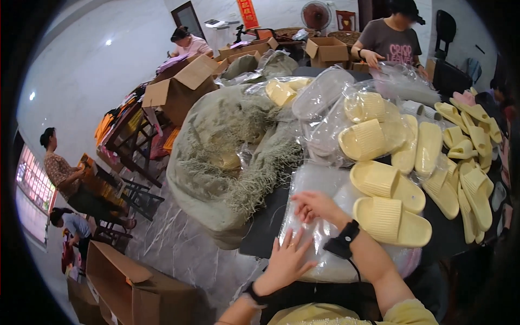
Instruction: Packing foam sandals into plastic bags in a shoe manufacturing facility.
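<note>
A stack of clear plastic bags (319,184) lies on the dark table (265,227) in front of me. My left hand (286,261) rests flat on the near edge of the stack, fingers spread. My right hand (314,207), a black device strapped at its wrist, pinches the top bag near the middle of the stack. Two pale yellow slide slippers (387,187) (392,222) lie side by side just right of the bags. More yellow slippers (466,162) are spread over the right side of the table, some wrapped in clear bags (368,127).
A large frayed greenish sack (227,157) slumps at the table's left. Open cardboard boxes (179,86) (124,287) stand behind it and on the marble floor at lower left. A person (390,40) stands at the far end of the table; others are at far left and back.
</note>
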Available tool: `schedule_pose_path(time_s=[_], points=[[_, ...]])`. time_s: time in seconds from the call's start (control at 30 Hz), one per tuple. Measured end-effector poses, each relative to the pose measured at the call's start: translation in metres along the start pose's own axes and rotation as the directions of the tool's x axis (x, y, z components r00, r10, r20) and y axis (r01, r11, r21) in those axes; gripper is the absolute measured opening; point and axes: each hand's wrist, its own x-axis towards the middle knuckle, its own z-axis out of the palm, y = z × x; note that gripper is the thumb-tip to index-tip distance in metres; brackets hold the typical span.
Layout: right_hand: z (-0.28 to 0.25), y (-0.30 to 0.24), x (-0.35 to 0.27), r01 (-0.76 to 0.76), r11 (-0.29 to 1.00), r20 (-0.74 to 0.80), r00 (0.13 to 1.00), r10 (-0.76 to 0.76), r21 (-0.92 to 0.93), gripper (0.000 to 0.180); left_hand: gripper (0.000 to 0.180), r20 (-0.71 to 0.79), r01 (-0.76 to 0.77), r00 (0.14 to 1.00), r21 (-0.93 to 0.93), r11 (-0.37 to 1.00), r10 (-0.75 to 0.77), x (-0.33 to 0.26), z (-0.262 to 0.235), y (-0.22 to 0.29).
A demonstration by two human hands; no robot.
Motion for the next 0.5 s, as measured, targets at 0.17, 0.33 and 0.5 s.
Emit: schedule_pose_path(time_s=[0.17,0.33,0.5], points=[[-0.013,0.010,0.006,0.109,0.986,-0.057,0.993,-0.102,0.128,0.031,0.027,0.263,0.237,0.955,-0.411,0.880,-0.135,0.031,-0.147,-0.058],[-0.009,0.016,0.015,0.125,0.988,-0.058,0.991,-0.120,0.089,0.030,0.026,-0.654,0.118,0.672,-0.370,0.922,-0.349,0.157,-0.088,-0.250],[0.013,0.017,0.016,0.141,0.978,0.068,0.986,-0.153,0.154,0.029,0.040,-0.161,0.408,0.884,-0.188,0.893,-0.438,0.147,0.072,-0.462]])
